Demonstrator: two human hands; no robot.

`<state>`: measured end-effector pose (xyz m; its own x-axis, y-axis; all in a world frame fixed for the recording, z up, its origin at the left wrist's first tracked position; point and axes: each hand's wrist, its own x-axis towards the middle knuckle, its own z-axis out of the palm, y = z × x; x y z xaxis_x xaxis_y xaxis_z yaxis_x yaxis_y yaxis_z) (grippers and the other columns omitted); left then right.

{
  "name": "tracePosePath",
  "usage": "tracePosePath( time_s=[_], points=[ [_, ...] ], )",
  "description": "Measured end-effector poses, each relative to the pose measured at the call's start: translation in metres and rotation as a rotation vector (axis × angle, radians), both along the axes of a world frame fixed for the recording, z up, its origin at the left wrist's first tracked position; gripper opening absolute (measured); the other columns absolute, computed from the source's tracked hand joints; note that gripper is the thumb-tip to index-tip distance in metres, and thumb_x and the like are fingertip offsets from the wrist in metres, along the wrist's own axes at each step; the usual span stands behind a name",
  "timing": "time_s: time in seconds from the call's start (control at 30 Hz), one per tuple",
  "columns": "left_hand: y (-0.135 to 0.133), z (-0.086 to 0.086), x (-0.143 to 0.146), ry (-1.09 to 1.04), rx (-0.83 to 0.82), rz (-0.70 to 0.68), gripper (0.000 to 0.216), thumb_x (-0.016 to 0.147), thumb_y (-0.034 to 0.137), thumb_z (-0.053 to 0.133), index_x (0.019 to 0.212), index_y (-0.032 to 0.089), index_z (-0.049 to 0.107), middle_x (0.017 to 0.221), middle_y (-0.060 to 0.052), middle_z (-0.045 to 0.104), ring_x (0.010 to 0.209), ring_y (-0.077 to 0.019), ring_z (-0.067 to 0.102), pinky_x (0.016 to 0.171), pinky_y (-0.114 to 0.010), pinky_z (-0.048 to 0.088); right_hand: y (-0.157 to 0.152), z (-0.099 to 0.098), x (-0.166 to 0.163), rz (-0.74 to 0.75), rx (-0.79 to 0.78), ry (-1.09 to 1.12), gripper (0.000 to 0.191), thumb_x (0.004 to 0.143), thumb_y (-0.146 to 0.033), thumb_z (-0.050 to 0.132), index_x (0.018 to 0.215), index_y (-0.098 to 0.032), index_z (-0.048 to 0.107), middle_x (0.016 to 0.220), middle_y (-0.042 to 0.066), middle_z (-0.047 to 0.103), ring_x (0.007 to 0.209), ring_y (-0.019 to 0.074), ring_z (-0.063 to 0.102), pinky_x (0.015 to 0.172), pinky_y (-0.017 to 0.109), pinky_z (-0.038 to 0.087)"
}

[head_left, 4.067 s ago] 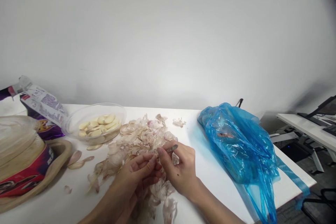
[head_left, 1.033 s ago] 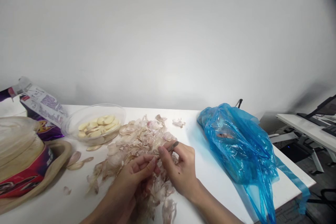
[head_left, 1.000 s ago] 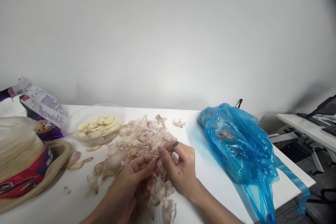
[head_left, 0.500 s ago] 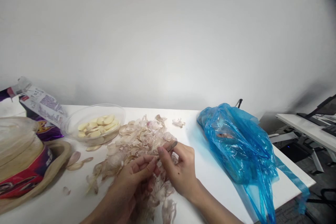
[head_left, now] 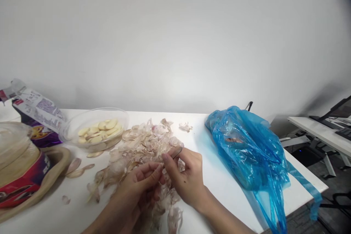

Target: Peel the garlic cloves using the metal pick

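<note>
Above a heap of papery garlic skins (head_left: 145, 139), both my hands meet with their fingertips almost touching. My left hand (head_left: 139, 186) is closed in a pinch; whatever lies between its thumb and fingers is mostly hidden. Thumb and forefinger of my right hand (head_left: 188, 175) grip a thin, dark grey, blade-like tool (head_left: 178, 151), its lower part covered by the fingers. To the left of the heap, a clear plastic bowl (head_left: 65, 133) holds several peeled, pale yellow garlic cloves (head_left: 102, 129).
A blue plastic bag (head_left: 246, 150) lies at the right table edge. On the left stand a tan tray (head_left: 59, 164) with a red-labelled container (head_left: 24, 186) and a purple snack packet (head_left: 45, 135). Loose unpeeled cloves (head_left: 75, 170) lie beside the tray. A wall stands behind.
The view has shifted slightly, so the bowl and tray appear a little farther left. Both hands keep almost the same pose, and the right still grips the grey tool.
</note>
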<state>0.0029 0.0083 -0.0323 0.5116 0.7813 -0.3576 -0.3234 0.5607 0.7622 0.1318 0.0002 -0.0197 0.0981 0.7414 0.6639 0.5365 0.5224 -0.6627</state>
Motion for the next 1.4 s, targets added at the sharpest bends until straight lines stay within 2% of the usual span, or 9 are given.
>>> tracePosePath(
  time_s=[0.2,0.77,1.23,1.4],
  points=[
    [-0.001,0.005,0.001,0.001,-0.002,0.004,0.013,0.075,0.025,0.063,0.067,0.015,0.064,0.055,0.005,0.052,0.046,-0.0039,0.042,0.044,-0.014,0.036,0.000,0.000,0.000,-0.003,-0.008,0.000,0.025,0.082,-0.025,0.050,0.058,-0.017,0.051,0.049,-0.004,0.045,0.045,0.0084,0.041,0.047,0.021,0.034],
    [0.001,-0.007,-0.001,0.022,0.010,-0.024,0.011,0.077,0.026,0.061,0.074,0.015,0.062,0.055,0.006,0.051,0.046,-0.0037,0.043,0.045,-0.013,0.036,0.000,-0.002,0.000,0.034,-0.010,0.019,0.024,0.082,-0.022,0.052,0.059,-0.015,0.049,0.050,-0.004,0.042,0.046,0.0076,0.041,0.048,0.020,0.033],
    [0.000,-0.005,0.001,0.008,0.036,-0.015,0.011,0.076,0.025,0.062,0.069,0.016,0.063,0.053,0.005,0.052,0.045,-0.0051,0.041,0.043,-0.015,0.032,-0.001,-0.004,-0.003,0.058,-0.054,0.022,0.025,0.082,-0.022,0.051,0.058,-0.016,0.047,0.050,-0.004,0.041,0.047,0.0080,0.041,0.049,0.021,0.032],
    [-0.001,-0.008,0.002,-0.015,0.047,0.008,0.017,0.072,0.020,0.066,0.059,0.016,0.057,0.053,0.006,0.049,0.047,-0.0052,0.040,0.045,-0.015,0.033,-0.003,-0.009,-0.006,0.084,-0.058,-0.047,0.022,0.079,-0.019,0.052,0.058,-0.016,0.047,0.052,-0.004,0.040,0.048,0.0081,0.039,0.047,0.021,0.029]
  ],
)
